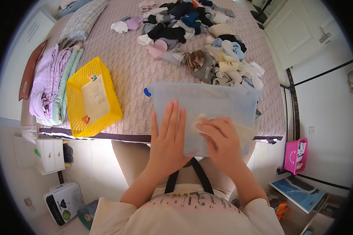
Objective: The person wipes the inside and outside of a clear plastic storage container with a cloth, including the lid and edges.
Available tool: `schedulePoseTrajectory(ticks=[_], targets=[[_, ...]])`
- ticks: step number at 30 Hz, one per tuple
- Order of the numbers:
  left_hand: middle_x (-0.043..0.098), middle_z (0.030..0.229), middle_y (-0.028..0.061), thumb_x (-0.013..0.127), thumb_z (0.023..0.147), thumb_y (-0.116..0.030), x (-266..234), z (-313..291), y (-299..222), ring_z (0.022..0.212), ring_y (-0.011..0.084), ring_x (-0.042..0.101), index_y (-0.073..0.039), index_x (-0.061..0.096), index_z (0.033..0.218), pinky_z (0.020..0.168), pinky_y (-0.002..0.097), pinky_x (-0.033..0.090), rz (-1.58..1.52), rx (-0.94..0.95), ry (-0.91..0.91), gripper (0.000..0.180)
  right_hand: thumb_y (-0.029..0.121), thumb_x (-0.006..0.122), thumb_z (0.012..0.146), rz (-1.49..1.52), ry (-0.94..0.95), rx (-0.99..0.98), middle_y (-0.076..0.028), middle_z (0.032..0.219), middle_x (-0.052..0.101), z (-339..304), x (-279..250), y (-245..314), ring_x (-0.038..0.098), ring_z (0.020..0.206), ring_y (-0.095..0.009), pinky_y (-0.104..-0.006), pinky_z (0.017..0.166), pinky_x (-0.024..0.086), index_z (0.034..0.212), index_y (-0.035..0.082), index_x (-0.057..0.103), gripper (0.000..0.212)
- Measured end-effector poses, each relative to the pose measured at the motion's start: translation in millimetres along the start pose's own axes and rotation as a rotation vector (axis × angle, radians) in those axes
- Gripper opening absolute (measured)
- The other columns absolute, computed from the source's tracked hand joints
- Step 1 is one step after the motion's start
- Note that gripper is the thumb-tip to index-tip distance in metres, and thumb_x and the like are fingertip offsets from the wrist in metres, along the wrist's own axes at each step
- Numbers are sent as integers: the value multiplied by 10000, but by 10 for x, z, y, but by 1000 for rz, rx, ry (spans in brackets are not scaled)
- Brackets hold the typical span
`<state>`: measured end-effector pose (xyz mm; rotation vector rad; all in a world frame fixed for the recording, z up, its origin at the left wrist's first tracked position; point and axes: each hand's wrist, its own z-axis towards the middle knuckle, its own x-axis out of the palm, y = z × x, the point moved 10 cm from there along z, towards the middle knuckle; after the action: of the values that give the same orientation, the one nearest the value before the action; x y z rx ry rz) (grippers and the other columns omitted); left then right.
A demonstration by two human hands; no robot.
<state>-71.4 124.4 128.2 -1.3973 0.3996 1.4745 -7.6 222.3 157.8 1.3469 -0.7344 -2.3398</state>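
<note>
A translucent plastic storage box with a blue latch at its far left corner rests at the bed's near edge, over my lap. My left hand lies flat against the box, fingers stretched out and holding nothing. On the box's right half, my right hand pinches a crumpled pale wipe or cloth and presses it to the plastic. That hand is slightly blurred. Just beyond the box lies a heap of socks in black, grey, white, pink and beige.
A yellow plastic basket with papers inside stands left on the bed. Folded lilac and mint fabric lies beside it. Below are a white drawer unit at left and a pink bin at right.
</note>
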Motion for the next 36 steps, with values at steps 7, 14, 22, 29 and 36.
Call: schedulePoseTrajectory(ticks=[7,14,22,29,36], targets=[[262,1572,292,825,657,-383,-45,66,-33,1483,410,247,95,282,1490,1177,620,137,16,-7,16,1103,-65,615,771,-190,-154,3,-90,995,639,-24,-172,-121,569,937,-329,-428,835,485,1078,77,681,345],[246,1584,281,825,667,-370,-8,90,-36,1490,406,234,83,269,1500,1180,606,141,13,-28,38,1098,-88,590,714,-273,-147,67,-92,1090,640,-9,-251,-262,568,1023,-326,-434,857,498,1059,72,698,396],[246,1588,275,827,674,-399,-3,77,-2,1489,406,238,61,271,1508,1187,591,136,45,-35,16,1103,-76,608,719,-226,-117,38,-88,1098,629,-150,-266,-210,559,998,-332,-427,842,494,1107,91,698,432],[237,1587,285,825,679,-416,-23,28,-26,1489,409,232,55,284,1505,1184,592,143,84,-30,28,1093,-63,611,702,-176,-95,124,-87,1065,622,-544,-391,-232,548,983,-344,-435,836,498,1108,91,697,442],[201,1589,309,879,628,-326,-27,65,-189,1489,442,206,-45,315,1527,1170,619,150,116,30,57,1099,-80,587,703,-63,-2,118,-94,1101,634,-728,-391,-214,557,1001,-341,-441,884,480,1038,79,717,393]])
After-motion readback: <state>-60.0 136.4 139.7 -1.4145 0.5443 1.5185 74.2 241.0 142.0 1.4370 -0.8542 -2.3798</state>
